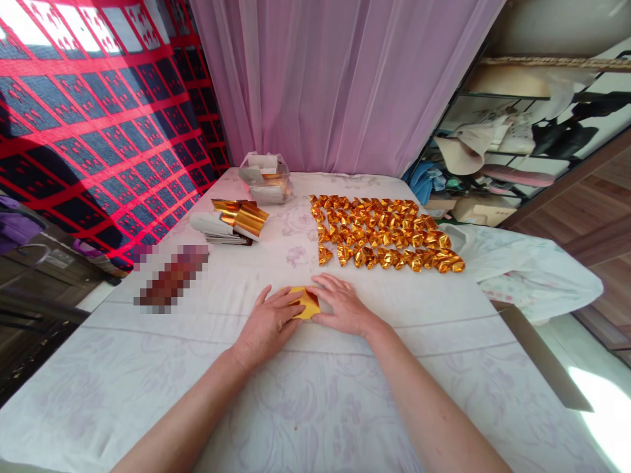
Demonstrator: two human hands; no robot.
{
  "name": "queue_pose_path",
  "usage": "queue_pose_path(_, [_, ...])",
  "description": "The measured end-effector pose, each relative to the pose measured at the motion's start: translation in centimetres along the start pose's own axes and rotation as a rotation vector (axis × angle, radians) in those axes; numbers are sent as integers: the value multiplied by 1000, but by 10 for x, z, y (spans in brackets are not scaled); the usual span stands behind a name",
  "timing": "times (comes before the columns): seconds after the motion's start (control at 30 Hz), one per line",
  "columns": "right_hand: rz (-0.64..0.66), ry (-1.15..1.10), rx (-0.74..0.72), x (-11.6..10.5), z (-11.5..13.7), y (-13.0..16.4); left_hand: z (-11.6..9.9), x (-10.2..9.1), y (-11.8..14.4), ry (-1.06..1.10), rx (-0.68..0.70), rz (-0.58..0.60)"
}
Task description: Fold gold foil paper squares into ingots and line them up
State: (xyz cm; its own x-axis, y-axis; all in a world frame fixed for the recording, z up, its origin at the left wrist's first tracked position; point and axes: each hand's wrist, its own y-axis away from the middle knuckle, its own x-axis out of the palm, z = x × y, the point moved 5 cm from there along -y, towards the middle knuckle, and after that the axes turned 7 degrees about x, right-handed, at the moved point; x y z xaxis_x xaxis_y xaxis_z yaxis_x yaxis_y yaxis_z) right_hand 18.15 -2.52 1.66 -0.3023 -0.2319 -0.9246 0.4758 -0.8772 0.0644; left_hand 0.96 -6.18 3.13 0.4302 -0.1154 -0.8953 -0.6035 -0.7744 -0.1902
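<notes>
A small sheet of gold foil paper (309,303) lies flat on the cloth-covered table, directly in front of me. My left hand (276,314) rests on its left side with the fingers stretched out over the foil. From the right, my right hand (341,305) touches the sheet, its fingers spread and the thumb along the near edge. A pale patch shows under the right palm, and the fingers cover part of the paper. Beyond my right hand, several folded gold foil pieces (379,230) stand in rows.
A stack of foil paper sheets (231,223) sits at the back left, near a clear plastic bag (266,177) holding more paper. A pixelated reddish item (172,279) lies at the left. Purple curtain (325,85) hangs behind; a loaded shelf (507,138) stands right.
</notes>
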Motion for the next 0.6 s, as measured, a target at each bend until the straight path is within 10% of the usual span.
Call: queue_pose_path(0.6, [-330, 16, -48, -13, 21, 28, 10, 10, -16, 14, -37, 67])
